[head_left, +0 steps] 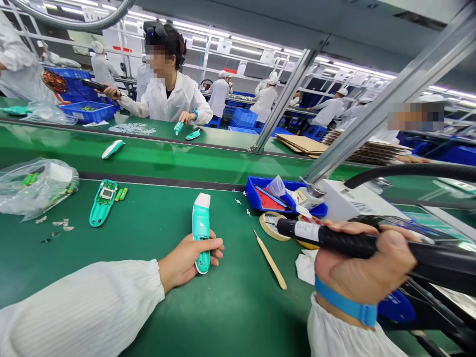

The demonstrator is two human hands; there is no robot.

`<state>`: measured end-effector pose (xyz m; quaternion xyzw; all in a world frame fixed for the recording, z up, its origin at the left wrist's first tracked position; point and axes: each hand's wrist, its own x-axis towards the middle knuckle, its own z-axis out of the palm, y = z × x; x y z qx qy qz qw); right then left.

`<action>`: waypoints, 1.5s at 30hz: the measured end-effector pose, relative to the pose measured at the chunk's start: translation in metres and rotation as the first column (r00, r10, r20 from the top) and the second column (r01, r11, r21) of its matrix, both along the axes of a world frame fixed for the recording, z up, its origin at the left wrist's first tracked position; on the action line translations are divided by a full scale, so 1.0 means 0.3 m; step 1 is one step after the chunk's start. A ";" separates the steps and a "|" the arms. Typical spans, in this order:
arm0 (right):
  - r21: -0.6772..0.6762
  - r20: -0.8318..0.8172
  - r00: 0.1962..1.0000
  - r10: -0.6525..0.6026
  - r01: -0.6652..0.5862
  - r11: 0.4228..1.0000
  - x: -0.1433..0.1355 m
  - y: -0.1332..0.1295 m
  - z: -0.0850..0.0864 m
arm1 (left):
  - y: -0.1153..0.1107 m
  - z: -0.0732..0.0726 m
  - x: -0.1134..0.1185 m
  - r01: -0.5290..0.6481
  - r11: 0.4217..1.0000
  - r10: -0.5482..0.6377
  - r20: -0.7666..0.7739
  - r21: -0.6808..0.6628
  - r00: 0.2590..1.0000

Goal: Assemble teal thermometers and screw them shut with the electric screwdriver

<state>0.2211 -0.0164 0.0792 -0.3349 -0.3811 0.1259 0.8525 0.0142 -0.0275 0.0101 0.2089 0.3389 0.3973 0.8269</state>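
A teal and white handheld device (201,218) is gripped in my left hand (191,258), its white tip pointing away from me and my thumb across its lower part. At the right, my right hand (366,263) is wrapped round a black electric screwdriver (334,239), which lies roughly level with its tip pointing left. A blue strap circles my right wrist. Between the hands, a pointed wooden stick (271,263) rests on the green table (223,317). Left of the device lies an open teal housing (101,204) with a circuit board, beside green batteries (121,194).
A clear bag (40,186) with green parts lies at the left, near small metal pieces (67,224). A blue tray (256,198) and tape roll (274,227) stand right of centre. Another device (113,148) lies on the green belt (178,166). A person (171,94) works opposite.
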 end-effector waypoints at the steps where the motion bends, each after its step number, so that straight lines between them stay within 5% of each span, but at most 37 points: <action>1: -0.026 -0.057 0.997 0.060 -0.062 0.998 -0.019 -0.015 0.010 | 0.001 0.001 -0.001 -0.016 1.000 0.016 0.001 -0.014 1.000; 8: -0.136 -0.219 0.929 0.298 -0.332 0.934 -0.158 -0.080 0.014 | 0.016 0.001 -0.010 -0.057 0.998 0.058 0.068 -0.016 0.996; 16: -0.162 -0.234 0.909 0.346 -0.387 0.908 -0.183 -0.086 -0.009 | 0.030 -0.020 -0.010 -0.067 0.998 0.068 0.094 -0.014 0.993; 21: -0.169 -0.231 0.919 0.320 -0.362 0.917 -0.182 -0.091 -0.005 | 0.048 -0.008 -0.015 -0.087 0.982 0.112 -0.145 0.168 0.983; 25: -0.160 -0.213 0.913 0.347 -0.383 0.910 -0.178 -0.093 -0.011 | 0.070 -0.004 -0.017 -0.090 0.934 0.246 -0.438 0.347 0.865; 28: -0.152 -0.198 0.905 0.376 -0.407 0.901 -0.181 -0.095 -0.014 | 0.080 -0.005 -0.021 -0.096 0.929 0.275 -0.495 0.357 0.824; 37: -0.109 -0.125 0.914 0.386 -0.399 0.910 -0.226 -0.102 -0.012 | 0.044 0.002 -0.020 -0.088 0.990 0.107 -0.181 0.110 0.978; 45: -0.105 -0.059 0.922 0.381 -0.386 0.917 -0.228 -0.096 -0.025 | 0.034 0.005 -0.011 -0.066 0.996 0.071 -0.110 0.052 0.991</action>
